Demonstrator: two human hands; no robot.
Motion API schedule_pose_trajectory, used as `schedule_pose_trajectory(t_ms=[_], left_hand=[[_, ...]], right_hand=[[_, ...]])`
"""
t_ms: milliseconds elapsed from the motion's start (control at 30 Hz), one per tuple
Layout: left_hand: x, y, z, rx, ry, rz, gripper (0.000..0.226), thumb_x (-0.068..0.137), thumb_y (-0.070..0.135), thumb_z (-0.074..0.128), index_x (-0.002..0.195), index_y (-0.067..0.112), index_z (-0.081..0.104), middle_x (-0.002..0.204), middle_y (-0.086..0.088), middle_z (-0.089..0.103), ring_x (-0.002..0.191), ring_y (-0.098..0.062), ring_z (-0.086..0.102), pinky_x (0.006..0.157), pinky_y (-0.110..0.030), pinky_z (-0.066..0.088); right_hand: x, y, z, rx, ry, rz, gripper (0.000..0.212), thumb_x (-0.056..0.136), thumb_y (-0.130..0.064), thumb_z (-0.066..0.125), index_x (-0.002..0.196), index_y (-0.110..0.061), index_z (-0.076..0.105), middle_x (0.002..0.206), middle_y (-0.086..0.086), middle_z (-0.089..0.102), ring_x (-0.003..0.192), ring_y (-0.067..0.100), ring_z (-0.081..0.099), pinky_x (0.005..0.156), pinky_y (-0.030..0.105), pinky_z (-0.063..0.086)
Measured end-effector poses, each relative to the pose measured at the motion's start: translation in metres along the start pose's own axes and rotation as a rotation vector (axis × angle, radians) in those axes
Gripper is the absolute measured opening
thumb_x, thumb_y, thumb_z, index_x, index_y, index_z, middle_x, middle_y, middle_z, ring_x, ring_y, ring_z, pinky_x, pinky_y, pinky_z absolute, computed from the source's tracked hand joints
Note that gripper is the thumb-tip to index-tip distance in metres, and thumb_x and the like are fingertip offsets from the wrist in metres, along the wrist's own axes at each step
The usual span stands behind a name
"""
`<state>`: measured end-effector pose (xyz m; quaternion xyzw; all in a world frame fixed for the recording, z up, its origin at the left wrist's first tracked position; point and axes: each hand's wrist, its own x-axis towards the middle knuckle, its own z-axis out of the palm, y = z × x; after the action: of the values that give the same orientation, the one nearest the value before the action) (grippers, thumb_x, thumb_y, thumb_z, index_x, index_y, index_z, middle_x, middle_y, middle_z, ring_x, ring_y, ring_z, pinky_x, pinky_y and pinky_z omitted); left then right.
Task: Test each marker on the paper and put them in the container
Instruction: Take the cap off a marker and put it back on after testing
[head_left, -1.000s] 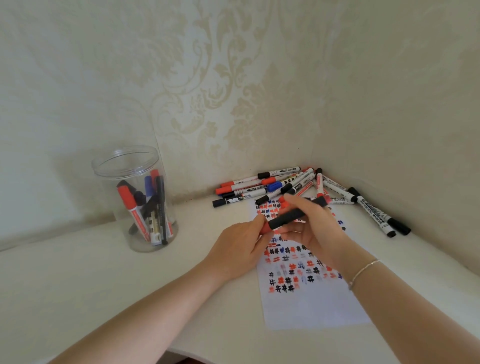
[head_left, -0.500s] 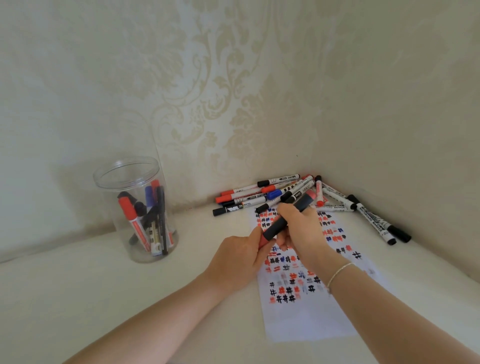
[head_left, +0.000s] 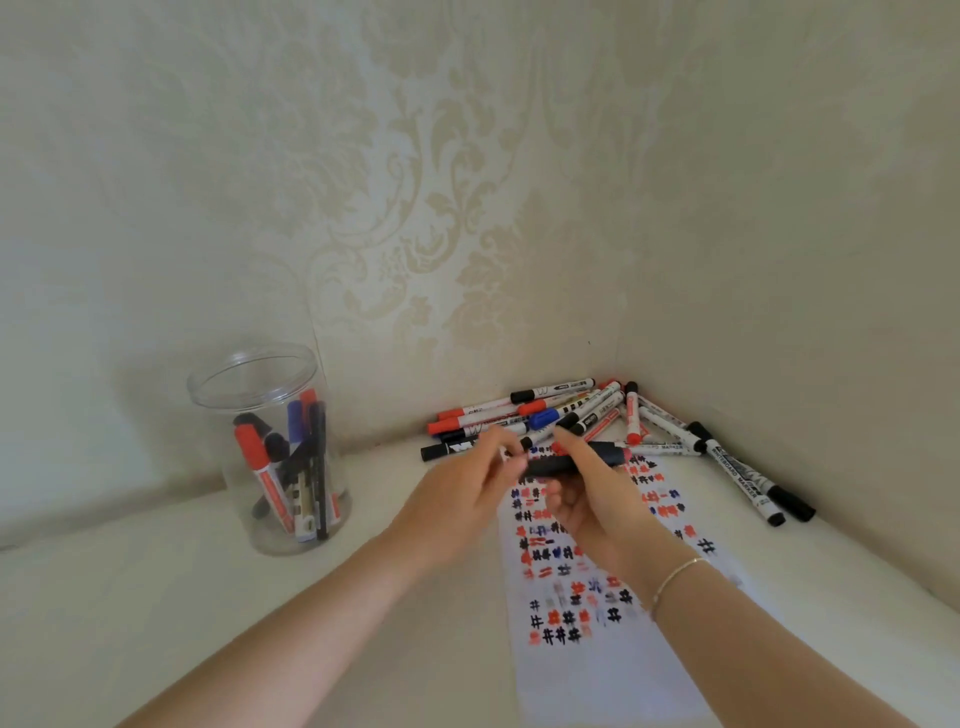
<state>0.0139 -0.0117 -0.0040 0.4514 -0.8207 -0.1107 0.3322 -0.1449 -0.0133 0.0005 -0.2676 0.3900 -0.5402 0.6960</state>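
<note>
Right hand (head_left: 587, 499), centre of frame: fingers curled round a dark marker (head_left: 571, 460), held roughly level above the top edge of the paper (head_left: 613, 670). Left hand (head_left: 467, 488) just left of it, fingers bent toward the marker's left end; contact blurred, cannot tell whether it grips. Paper lies on the tabletop (head_left: 156, 613), lower centre-right, covered in rows of red, black and blue hash marks. Loose pile of markers (head_left: 561, 410) in the corner, right of centre, behind the hands; two more black-capped markers (head_left: 753, 483) lie along the right wall. Clear container (head_left: 270, 447), left of centre, stands upright and open-topped with several markers inside. Thin bracelet (head_left: 675, 577) on right wrist.
</note>
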Motion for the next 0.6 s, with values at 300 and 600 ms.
schedule_pose_trajectory(t_ms=[300, 600], left_hand=[[0.033, 0.014, -0.142, -0.105, 0.719, -0.126, 0.017, 0.091, 0.023, 0.06, 0.078, 0.014, 0.056, 0.058, 0.008, 0.045, 0.049, -0.003, 0.04, 0.049, -0.018, 0.033], [0.015, -0.013, -0.193, 0.389, 0.943, -0.162, 0.025, 0.093, 0.021, 0.048, 0.073, 0.006, 0.044, 0.052, 0.001, 0.038, 0.047, -0.018, 0.036, 0.054, -0.03, 0.023]], right_hand=[[0.064, -0.01, 0.027, -1.699, 0.189, -0.549, 0.024, 0.095, -0.017, 0.048, 0.118, -0.014, 0.054, 0.114, 0.005, 0.059, 0.097, 0.022, 0.059, 0.087, 0.039, 0.052], [0.097, 0.018, 0.03, -2.597, -0.046, -0.747, 0.033, 0.095, -0.004, 0.044, 0.126, -0.008, 0.052, 0.131, 0.013, 0.053, 0.125, 0.032, 0.044, 0.109, 0.045, 0.029]])
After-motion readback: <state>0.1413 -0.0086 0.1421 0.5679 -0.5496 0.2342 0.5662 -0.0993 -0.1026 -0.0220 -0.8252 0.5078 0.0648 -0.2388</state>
